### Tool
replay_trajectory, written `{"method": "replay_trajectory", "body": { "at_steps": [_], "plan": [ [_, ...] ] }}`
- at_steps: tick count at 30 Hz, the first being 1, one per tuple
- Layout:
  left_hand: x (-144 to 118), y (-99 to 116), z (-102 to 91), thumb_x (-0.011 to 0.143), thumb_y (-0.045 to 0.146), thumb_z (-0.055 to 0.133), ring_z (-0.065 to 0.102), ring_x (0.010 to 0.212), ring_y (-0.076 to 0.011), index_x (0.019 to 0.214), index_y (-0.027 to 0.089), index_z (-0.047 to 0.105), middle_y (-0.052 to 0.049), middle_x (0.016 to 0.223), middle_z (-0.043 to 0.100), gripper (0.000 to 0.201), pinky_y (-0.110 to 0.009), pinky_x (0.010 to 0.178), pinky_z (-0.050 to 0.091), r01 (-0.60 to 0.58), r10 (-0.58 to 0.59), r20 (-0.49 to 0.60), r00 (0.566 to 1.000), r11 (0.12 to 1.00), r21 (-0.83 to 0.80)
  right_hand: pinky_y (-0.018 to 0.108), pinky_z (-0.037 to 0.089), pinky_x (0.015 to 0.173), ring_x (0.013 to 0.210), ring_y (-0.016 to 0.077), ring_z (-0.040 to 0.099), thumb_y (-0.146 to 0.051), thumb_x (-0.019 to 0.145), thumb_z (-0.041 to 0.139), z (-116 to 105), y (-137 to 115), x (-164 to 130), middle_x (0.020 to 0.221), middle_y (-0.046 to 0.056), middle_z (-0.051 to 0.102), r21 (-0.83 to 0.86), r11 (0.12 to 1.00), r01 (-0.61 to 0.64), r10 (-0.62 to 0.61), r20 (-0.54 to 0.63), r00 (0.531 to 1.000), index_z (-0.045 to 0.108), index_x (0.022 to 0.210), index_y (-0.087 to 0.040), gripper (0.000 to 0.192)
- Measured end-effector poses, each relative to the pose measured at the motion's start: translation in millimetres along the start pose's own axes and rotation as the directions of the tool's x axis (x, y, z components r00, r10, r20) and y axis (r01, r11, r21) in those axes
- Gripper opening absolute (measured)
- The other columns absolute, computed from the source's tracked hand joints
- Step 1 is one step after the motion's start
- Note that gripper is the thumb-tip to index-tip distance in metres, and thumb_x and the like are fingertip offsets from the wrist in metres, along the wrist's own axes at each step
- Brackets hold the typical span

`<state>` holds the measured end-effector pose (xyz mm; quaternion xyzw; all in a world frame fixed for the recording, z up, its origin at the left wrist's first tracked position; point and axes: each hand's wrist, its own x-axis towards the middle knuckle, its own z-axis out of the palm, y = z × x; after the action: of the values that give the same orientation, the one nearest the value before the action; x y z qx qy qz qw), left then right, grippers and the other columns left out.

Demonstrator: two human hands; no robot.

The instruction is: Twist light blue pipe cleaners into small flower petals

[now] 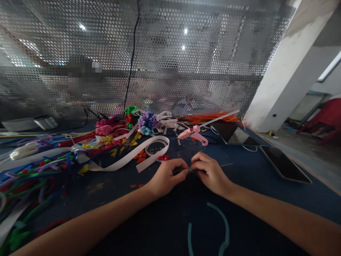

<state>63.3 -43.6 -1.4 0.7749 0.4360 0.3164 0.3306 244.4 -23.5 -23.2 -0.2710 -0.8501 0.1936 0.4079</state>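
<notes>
My left hand (173, 174) and my right hand (209, 170) meet above the dark blue table, fingertips almost touching. Both are closed in a pinch on a small teal piece (190, 170), probably a bit of pipe cleaner; most of it is hidden by my fingers. Closer to me, two teal strips (226, 227) curve over a dark surface, and I cannot tell whether they are loose. Just beyond my left hand lie a red flower (163, 157) and a white ribbon (128, 156). A thin light stick (226, 165) rests right of my right hand.
A pink glue gun (195, 134) with a glue stick in it lies beyond my hands. Colourful pipe cleaners (34, 185) and fuzzy flowers (147, 122) crowd the left side. A phone (285, 163) and a dark tablet (234, 133) lie right. Behind stands a perforated metal screen (199, 81).
</notes>
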Motion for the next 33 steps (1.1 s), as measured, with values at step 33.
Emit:
{"method": "replay_trajectory", "body": {
  "at_steps": [33],
  "plan": [
    [5.1,-3.0,-5.9,0.075,0.028,0.054,0.039,0.046,-0.0068,0.068,0.013,0.053,0.005,0.051,0.045,0.016,-0.018,0.043,0.028,0.11,-0.1,0.048,0.994,0.923,-0.37,0.026,0.048,0.067,0.078,0.0138,0.06,-0.018,0.083,0.055,-4.0,-0.5,1.7,0.086,0.004,0.064,0.107,0.994,0.028,-0.022,-0.056,0.998,0.067,0.091,-0.023,0.016]
  ]
}}
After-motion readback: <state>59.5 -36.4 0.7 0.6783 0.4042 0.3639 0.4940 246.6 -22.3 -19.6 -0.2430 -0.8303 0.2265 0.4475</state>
